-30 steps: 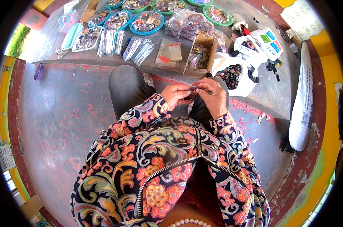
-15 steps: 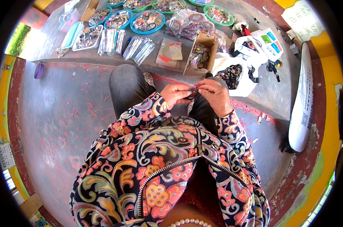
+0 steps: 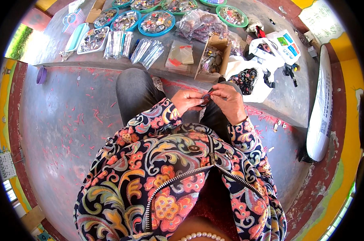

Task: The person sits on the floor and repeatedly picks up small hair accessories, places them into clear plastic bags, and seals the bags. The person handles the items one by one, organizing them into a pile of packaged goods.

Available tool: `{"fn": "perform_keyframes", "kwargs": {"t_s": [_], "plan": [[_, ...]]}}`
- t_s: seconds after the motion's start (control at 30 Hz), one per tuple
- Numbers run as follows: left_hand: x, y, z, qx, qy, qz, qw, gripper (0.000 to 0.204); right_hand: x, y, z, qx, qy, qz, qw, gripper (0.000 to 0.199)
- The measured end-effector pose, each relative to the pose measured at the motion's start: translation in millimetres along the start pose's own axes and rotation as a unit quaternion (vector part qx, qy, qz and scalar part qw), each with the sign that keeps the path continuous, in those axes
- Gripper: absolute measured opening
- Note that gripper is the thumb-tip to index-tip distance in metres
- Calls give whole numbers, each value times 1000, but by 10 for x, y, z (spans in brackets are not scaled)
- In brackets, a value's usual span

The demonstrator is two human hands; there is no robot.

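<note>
The left hand (image 3: 187, 101) and the right hand (image 3: 229, 102) meet over the lap, above the knees. Between their fingertips sits a small dark piece (image 3: 206, 98), pinched from both sides. Just beyond stands an open box (image 3: 212, 59), and farther away round trays (image 3: 156, 21) hold small items.
</note>
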State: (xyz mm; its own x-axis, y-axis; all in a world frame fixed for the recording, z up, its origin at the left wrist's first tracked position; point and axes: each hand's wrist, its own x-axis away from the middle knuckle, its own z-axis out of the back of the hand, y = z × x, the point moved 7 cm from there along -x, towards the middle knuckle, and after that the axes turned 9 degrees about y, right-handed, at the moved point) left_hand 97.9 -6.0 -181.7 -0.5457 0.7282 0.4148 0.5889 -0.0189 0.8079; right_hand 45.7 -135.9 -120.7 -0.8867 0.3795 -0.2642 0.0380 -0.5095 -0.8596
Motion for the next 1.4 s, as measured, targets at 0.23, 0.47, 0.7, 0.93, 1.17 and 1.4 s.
{"fn": "perform_keyframes", "kwargs": {"t_s": [0.23,0.47,0.7,0.93,1.17,1.4], "plan": [[2,-8,3,-17,4,-13,1000,24,28,123,-65,-69,-3,-121,990,12],[-13,-42,22,1,2,-10,1000,23,50,195,-119,-120,-7,-134,984,9],[-15,-74,52,46,12,47,998,24,17,-94,-44,12,14,-6,1000,11],[-4,-78,54,49,14,68,996,22,23,-429,-87,104,22,159,982,11],[8,-34,22,52,18,38,998,25,40,-451,-159,176,-13,184,967,9],[23,-43,12,52,18,26,998,24,30,-302,-223,171,-63,162,970,11]]}}
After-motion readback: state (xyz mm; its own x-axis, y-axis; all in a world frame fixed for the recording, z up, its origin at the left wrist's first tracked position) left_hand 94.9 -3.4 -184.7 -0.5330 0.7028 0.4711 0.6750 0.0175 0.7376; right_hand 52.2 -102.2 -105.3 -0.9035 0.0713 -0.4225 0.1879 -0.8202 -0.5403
